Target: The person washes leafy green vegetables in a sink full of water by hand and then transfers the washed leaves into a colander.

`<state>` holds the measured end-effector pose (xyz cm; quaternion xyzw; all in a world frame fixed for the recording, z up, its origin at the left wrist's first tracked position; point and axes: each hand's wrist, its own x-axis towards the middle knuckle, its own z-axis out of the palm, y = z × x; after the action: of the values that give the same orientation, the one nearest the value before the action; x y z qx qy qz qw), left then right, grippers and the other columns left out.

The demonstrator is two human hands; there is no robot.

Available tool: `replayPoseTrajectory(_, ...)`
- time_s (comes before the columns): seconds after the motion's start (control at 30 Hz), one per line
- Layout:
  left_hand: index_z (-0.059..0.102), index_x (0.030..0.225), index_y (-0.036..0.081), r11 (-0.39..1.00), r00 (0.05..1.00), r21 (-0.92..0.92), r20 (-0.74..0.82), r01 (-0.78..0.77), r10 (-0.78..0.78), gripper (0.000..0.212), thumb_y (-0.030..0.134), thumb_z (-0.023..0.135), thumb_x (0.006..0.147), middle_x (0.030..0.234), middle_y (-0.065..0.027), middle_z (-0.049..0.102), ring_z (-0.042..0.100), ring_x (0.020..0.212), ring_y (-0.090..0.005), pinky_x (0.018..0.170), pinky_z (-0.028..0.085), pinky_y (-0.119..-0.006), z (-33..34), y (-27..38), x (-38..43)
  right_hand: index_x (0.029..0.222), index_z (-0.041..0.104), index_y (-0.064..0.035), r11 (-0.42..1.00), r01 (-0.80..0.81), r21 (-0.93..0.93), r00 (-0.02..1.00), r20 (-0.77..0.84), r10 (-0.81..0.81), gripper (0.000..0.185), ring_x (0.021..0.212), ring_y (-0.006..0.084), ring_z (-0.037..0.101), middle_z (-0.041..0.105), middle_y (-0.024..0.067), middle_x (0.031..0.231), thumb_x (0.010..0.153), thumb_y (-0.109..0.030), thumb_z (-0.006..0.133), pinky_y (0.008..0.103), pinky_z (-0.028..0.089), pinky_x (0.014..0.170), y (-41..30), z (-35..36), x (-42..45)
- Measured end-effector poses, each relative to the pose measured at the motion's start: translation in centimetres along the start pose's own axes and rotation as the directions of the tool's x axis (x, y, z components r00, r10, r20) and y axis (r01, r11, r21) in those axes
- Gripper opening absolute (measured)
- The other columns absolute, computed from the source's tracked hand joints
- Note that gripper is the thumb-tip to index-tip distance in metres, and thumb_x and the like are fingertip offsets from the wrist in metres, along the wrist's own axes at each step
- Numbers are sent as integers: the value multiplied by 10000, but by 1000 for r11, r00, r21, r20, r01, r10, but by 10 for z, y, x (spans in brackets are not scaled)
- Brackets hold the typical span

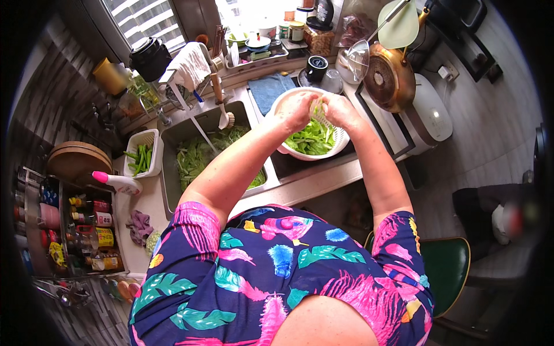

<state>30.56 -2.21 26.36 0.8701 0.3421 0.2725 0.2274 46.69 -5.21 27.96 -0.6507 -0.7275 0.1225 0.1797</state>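
Note:
My left hand [297,113] and my right hand [340,112] meet above a white plastic colander [314,157]. Pale green leaf stalks [320,109] are pinched between the fingers of both hands. Torn leafy greens [314,140] lie in the colander beneath. The colander rests on the dark surface right of the sink. To the left, more leafy greens [192,156] sit in water in the steel sink [170,190]. A thin stream of water [201,132] falls onto them from the squared faucet [178,91]. My left forearm hides part of the sink.
A white basket [159,160] holds green chillies [140,159] left of the sink, near a spray bottle [119,182]. A dish brush [225,116] hangs at the sink's back edge. Behind the colander lie a blue cloth [270,90] and a black mug [316,67]. Pans [387,78] hang at right.

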Motion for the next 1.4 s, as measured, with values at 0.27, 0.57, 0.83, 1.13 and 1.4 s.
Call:
replayPoseTrajectory(0.27,619,1076,96,973,972,-120,153,196,-177,301,48,523,794,1059,-158,616,587,988,-278,869,446,-332,-4,-13,7,922,666,-80,947,-100,-304,972,176,159,205,900,319,619,643,171,921,757,-169,582,409,487,799,14,7,13)
replayPoseTrajectory(0.57,625,966,26,74,935,-992,68,100,-347,150,112,576,854,891,-71,642,617,814,-155,769,495,-300,-57,-38,-22,878,591,-43,984,145,105,947,-304,-107,181,760,383,601,620,203,797,863,-200,503,446,477,674,-99,2,13)
replayPoseTrajectory(0.83,562,1076,32,103,755,-952,160,288,-636,259,195,556,875,1021,-55,602,587,958,-162,815,485,-327,-121,-145,-195,1008,578,-31,894,239,378,912,228,-340,220,796,348,624,622,213,835,860,-188,532,392,488,698,-185,143,-8)
replayPoseTrajectory(1.13,98,1435,154,-39,-77,129,308,991,-948,831,390,594,812,1418,-167,290,413,1220,-317,982,376,-415,-52,-291,-344,1173,493,25,985,174,2,112,994,-22,570,1018,344,571,553,247,1127,825,-422,551,398,525,716,-81,342,23)
replayPoseTrajectory(1.4,515,1235,90,272,304,-150,626,951,-718,668,372,759,680,1235,-113,537,498,1130,-221,978,367,-328,79,-326,-374,1228,480,-57,451,-891,-59,48,974,222,578,1002,297,567,526,154,1205,863,-504,463,507,462,824,-154,410,-10)
